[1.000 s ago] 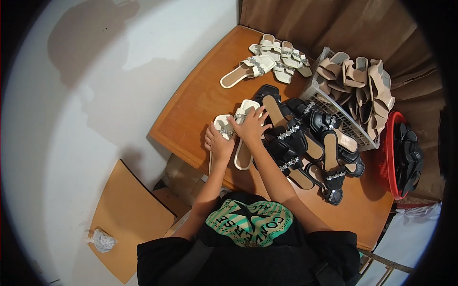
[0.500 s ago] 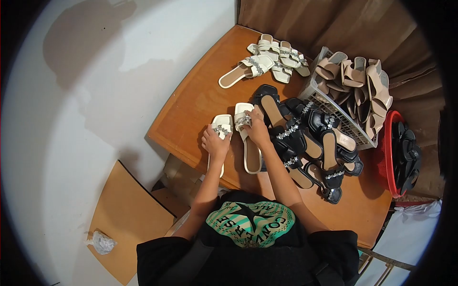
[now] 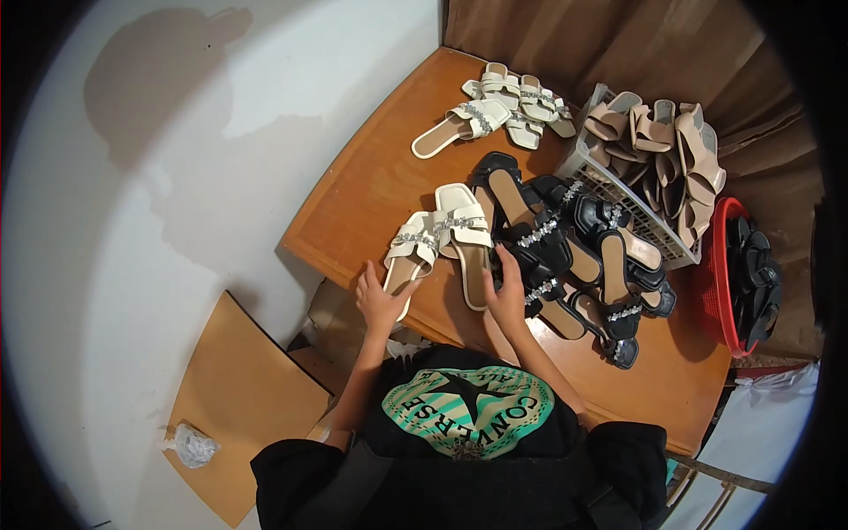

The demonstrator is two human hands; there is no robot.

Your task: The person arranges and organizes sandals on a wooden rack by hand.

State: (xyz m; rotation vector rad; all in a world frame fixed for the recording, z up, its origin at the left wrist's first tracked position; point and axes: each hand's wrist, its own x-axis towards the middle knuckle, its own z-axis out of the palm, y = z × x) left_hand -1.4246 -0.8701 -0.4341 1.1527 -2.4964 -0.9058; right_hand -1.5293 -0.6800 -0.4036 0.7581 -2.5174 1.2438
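My left hand meets the heel of the left white sandal and my right hand sits at the heel of the right white sandal. The pair lies side by side near the front edge of the wooden table, toes pointing away from me and touching at the straps. Each sandal is a flat, open-toed slide in off-white, with broad crossed straps and a glittering silver chain across the front. My hands are apart, one on either side of the pair. The left rests with loose, spread fingers over the heel end that overhangs the table edge, not closed round it. The right is held upright with fingers extended, wedged between the right sandal's heel and a heap of black sandals with the same silver trim. Both forearms reach up from my black shirt, bent at the elbow. More white sandals lie at the far end of the table, beige sandals fill a white plastic crate, and a red basket stands just beyond it
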